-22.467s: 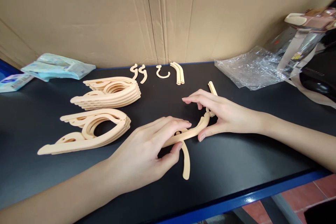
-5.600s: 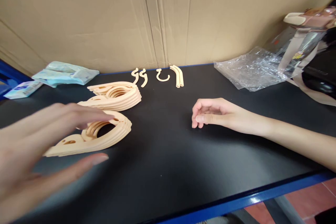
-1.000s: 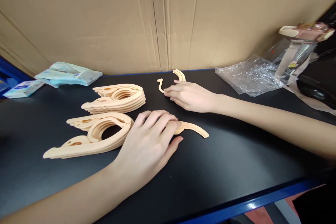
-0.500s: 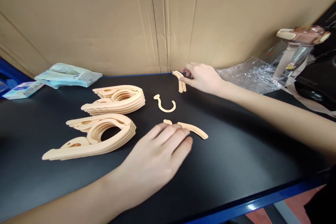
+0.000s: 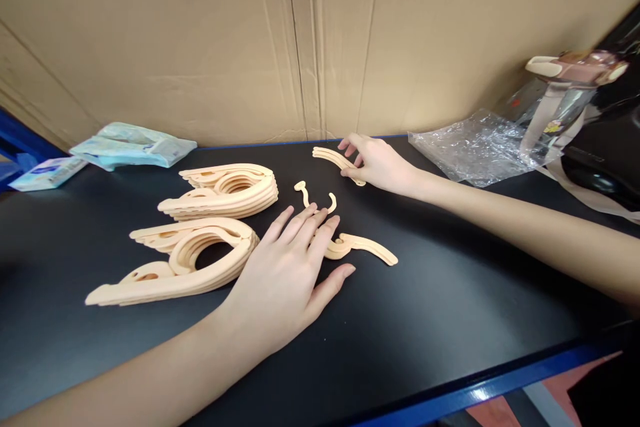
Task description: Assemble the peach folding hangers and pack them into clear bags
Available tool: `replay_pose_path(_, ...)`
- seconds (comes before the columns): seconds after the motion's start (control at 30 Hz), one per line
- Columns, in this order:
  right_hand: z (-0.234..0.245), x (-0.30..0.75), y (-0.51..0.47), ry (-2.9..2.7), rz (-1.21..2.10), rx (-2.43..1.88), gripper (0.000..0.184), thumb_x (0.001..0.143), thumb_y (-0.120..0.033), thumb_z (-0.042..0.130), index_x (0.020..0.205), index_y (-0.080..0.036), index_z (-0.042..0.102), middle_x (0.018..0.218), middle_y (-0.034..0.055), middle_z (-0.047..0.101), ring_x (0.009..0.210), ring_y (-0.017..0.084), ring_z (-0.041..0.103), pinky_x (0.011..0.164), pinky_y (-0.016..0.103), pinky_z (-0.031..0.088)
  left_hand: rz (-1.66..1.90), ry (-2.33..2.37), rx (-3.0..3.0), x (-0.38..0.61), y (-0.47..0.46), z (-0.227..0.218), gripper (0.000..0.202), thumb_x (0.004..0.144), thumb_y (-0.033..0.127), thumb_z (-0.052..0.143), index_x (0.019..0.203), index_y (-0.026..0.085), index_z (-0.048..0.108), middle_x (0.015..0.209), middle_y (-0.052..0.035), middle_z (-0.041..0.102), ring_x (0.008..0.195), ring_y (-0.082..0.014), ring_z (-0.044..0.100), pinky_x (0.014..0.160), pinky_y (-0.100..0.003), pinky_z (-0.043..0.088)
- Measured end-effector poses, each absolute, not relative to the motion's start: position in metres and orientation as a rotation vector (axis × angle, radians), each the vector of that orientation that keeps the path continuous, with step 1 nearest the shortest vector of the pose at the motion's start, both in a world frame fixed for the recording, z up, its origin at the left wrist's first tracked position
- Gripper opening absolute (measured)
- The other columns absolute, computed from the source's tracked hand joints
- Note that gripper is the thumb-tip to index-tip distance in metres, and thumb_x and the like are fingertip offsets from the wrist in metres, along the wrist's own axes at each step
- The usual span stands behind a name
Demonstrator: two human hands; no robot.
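Note:
My left hand [image 5: 287, 267] lies flat on the black table [image 5: 450, 293], fingers spread, its fingertips resting on a peach hook piece [image 5: 304, 191] and on the near end of a curved peach arm piece [image 5: 369, 248]. Further back, my right hand [image 5: 376, 161] pinches one end of another curved arm piece [image 5: 332, 156] between thumb and fingers. Two stacks of folded peach hangers [image 5: 225, 188] [image 5: 180, 259] lie to the left of my left hand.
A cardboard wall [image 5: 310, 40] closes the back of the table. Blue-green packets [image 5: 131, 145] lie at the back left. Crumpled clear plastic [image 5: 475, 144] and a clear bottle with a pink lid [image 5: 565, 93] sit at the back right. The blue table edge [image 5: 500, 387] runs along the front.
My right hand has drawn a curved arm piece away from the back wall toward the middle. My left hand has slid forward and spread over the hook and the near arm piece.

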State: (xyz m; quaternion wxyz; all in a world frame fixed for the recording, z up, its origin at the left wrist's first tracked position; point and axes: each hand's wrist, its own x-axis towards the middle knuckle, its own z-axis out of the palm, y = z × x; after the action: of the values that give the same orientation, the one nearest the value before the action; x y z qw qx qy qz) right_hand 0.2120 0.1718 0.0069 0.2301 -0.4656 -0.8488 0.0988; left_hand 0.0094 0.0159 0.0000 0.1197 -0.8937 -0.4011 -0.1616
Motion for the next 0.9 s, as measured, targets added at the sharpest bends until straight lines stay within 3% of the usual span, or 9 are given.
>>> replay_pose_path(0.2, 0.004, 0.236, 0.139, -2.290, 0.475, -1.164, 0.028, 0.085, -0.021, 0.067, 0.111, -0.020, 0.057, 0.096, 0.0029, 0.071, 0.072, 0.015, 0.066, 0.065, 0.028, 0.055, -0.544, -1.152, -2.676, 0.010, 0.016, 0.002, 0.044, 0.100, 0.038, 0.047, 0.129, 0.006, 0.056, 0.124, -0.0162, 0.066, 0.118, -0.0331, 0.058, 0.106, -0.053, 0.041)
replay_pose_path(0.4, 0.003, 0.256, 0.106, -2.269, 0.519, -1.079, 0.031, 0.087, -0.029, 0.066, 0.116, -0.022, 0.057, 0.102, 0.0035, 0.071, 0.083, 0.018, 0.066, 0.077, 0.034, 0.055, -0.647, -1.147, -2.804, 0.011, 0.013, 0.002, 0.039, 0.100, 0.030, 0.050, 0.134, 0.011, 0.047, 0.117, -0.0105, 0.066, 0.104, -0.0274, 0.059, 0.087, -0.041, 0.046)
replay_pose_path(0.6, 0.001, 0.264, 0.099, -2.298, 0.503, -1.030, 0.027, 0.088, -0.032, 0.067, 0.112, -0.021, 0.060, 0.105, 0.0039, 0.071, 0.082, 0.017, 0.065, 0.074, 0.031, 0.054, -0.745, -1.120, -2.912, 0.010, 0.011, 0.003, 0.040, 0.103, 0.029, 0.044, 0.140, 0.014, 0.041, 0.125, -0.0066, 0.061, 0.110, -0.0223, 0.053, 0.096, -0.035, 0.039)
replay_pose_path(0.73, 0.000, 0.266, 0.100, -2.314, 0.558, -0.994, 0.027, 0.089, -0.031, 0.067, 0.113, -0.021, 0.061, 0.104, 0.0028, 0.070, 0.082, 0.015, 0.064, 0.076, 0.030, 0.054, -0.717, -1.186, -2.792, 0.009, 0.015, 0.004, 0.034, 0.103, 0.023, 0.040, 0.134, 0.013, 0.046, 0.129, -0.0083, 0.060, 0.119, -0.0230, 0.049, 0.104, -0.037, 0.033)
replay_pose_path(0.9, 0.001, 0.268, 0.095, -2.344, 0.549, -0.950, 0.024, 0.090, -0.028, 0.066, 0.112, -0.021, 0.061, 0.102, 0.0015, 0.068, 0.083, 0.014, 0.063, 0.072, 0.027, 0.052, -0.602, -1.296, -2.618, 0.008, 0.020, 0.004, 0.034, 0.102, 0.016, 0.034, 0.131, 0.008, 0.048, 0.128, -0.0125, 0.063, 0.121, -0.0269, 0.052, 0.100, -0.041, 0.036)
